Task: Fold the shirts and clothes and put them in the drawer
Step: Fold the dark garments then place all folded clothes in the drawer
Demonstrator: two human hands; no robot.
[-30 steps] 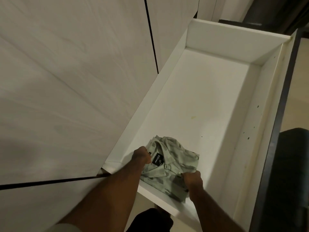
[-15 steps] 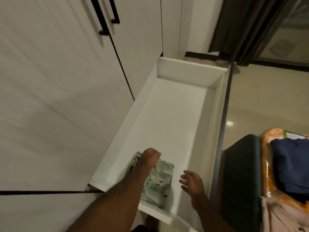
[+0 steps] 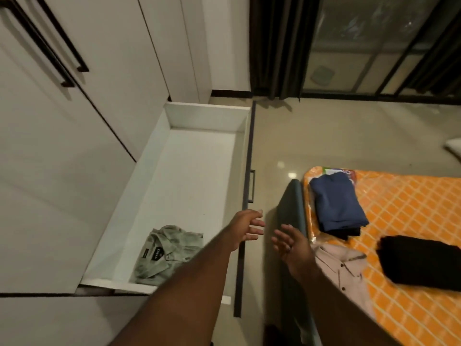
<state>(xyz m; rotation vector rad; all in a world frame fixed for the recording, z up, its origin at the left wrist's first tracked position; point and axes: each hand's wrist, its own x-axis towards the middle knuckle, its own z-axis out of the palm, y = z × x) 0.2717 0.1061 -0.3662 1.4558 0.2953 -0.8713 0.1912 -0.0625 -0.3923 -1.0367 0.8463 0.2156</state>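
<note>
Head view: white drawer (image 3: 172,116) holds one folded green shirt (image 3: 164,253); left hand (image 3: 245,227) and right hand (image 3: 291,245) spread, empty.

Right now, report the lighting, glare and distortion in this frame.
Head view: dim, warm indoor light; two glare spots on the glossy floor; wide-angle bending of the wardrobe lines; both hands, left hand and right hand, slightly motion-blurred.

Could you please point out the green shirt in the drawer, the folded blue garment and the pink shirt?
green shirt (image 3: 166,253), head view, on its collar area.
folded blue garment (image 3: 336,203), head view, middle of its top face.
pink shirt (image 3: 341,268), head view, near the button placket.
</note>
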